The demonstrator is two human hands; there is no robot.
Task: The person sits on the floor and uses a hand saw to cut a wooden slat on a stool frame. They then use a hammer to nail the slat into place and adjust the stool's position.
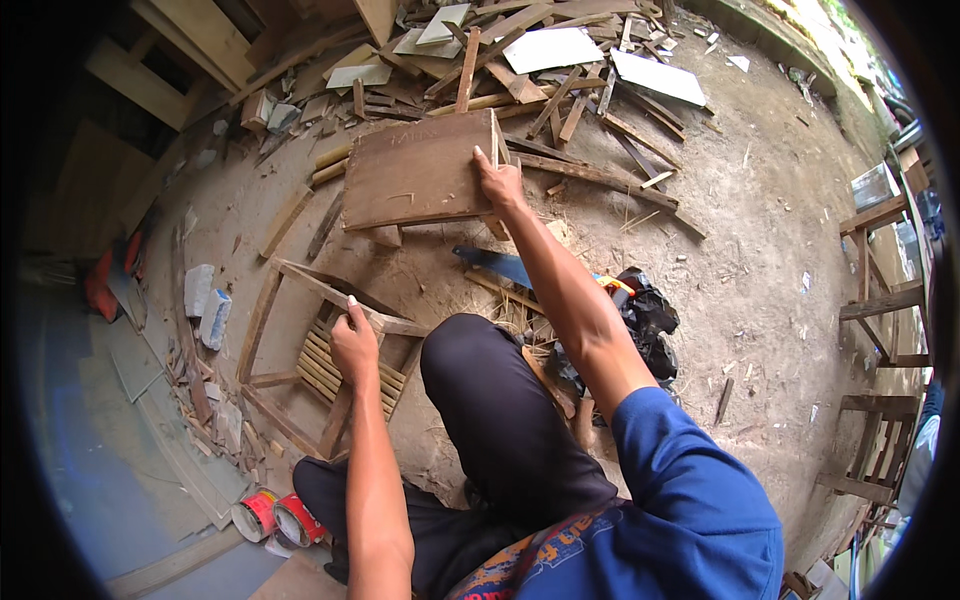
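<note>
My left hand point(355, 345) is closed round the corner of a wooden stool frame point(262, 325) that has no solid top. A row of thin wooden slats point(345, 366) shows inside that frame, low down. Farther off, my right hand point(500, 182) grips the right edge of a small wooden stool point(415, 170), its brown flat top tilted toward me and short legs partly visible below. Under my right forearm lies a handsaw point(495, 265) with a blue blade and an orange handle. A black plastic bag point(652, 318) rests just right of the forearm.
Scrap wood point(575, 110) and white board pieces point(555, 50) are heaped at the back. Two red tins point(255, 514) stand near my left leg. Bluish-white blocks point(214, 318) lie at left beside rubble. Wooden frames point(880, 300) line the right side of the dirt floor point(760, 270).
</note>
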